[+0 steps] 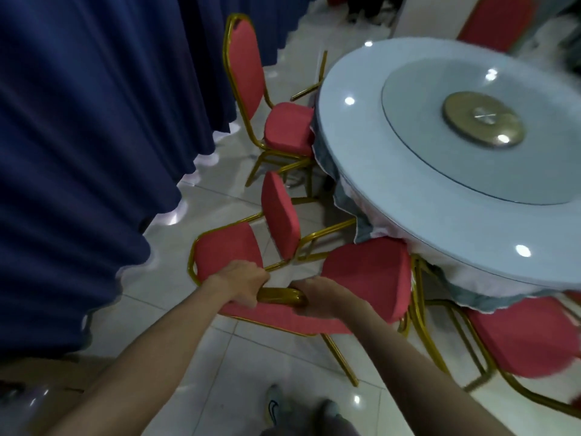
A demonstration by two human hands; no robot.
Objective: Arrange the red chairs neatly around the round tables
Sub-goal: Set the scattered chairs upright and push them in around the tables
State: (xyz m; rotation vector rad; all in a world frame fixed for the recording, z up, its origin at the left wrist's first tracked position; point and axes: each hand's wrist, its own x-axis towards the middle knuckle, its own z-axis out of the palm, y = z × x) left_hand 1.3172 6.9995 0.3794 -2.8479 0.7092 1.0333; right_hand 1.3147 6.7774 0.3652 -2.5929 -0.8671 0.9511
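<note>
Gold rail (279,295), red chair (367,272): left hand (242,283), right hand (317,297) fingers clamped round it.

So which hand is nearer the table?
Right. The right hand grips the gold rail of the held chair at the end toward the table. The left hand grips the rail's other end, farther from the table, by the tipped chair.

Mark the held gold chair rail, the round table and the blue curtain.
gold chair rail (278,295), head view, bare middle of the bar.
round table (352,146), head view, bare left rim.
blue curtain (78,136), head view, middle fold.
</note>
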